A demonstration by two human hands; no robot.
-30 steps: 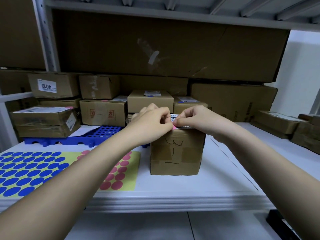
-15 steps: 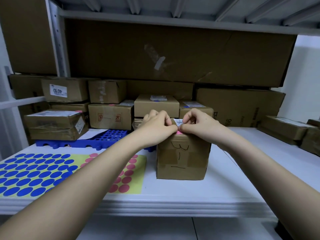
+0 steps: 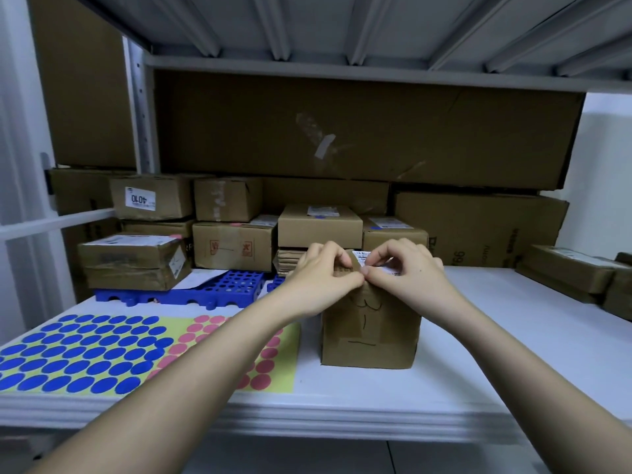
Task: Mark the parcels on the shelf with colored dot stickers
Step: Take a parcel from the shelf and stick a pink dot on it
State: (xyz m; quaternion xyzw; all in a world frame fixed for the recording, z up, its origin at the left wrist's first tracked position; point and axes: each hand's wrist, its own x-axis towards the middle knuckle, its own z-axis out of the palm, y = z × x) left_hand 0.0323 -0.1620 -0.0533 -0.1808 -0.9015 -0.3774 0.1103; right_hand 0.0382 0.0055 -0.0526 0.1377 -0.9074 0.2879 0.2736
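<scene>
our left hand [image 3: 319,280] and right hand [image 3: 407,277] meet over the top front edge of the small cardboard parcel [image 3: 371,331] that stands near the front of the white shelf [image 3: 478,364]. the fingers of both hands are curled and the fingertips come together at the box's top edge, just in front of its white shipping label [image 3: 367,263]. they look pinched on something small, most likely a dot sticker, but the fingers hide it, so we cannot tell what they grip or its colour.

as for progress, we judge this parcel to be mid-marking: no dot shows on its face or top. some parcels at the back already carry marks: small blue dots show on two stacked boxes [image 3: 319,225] in the middle, and a pink spot shows on the taped box [image 3: 234,246] to their left. the others are too dim or turned away to judge, so some may remain to be marked.

counting: two sticker sheets lie at the left of the shelf, one blue sheet [image 3: 78,354] and one pink sheet [image 3: 270,357] partly under our left forearm. the pink sheet has gaps in its rows. one blue perforated tray [image 3: 201,290] sits behind the sheets. we count roughly a dozen parcels at the back and right, though the stacks hide some.
</scene>
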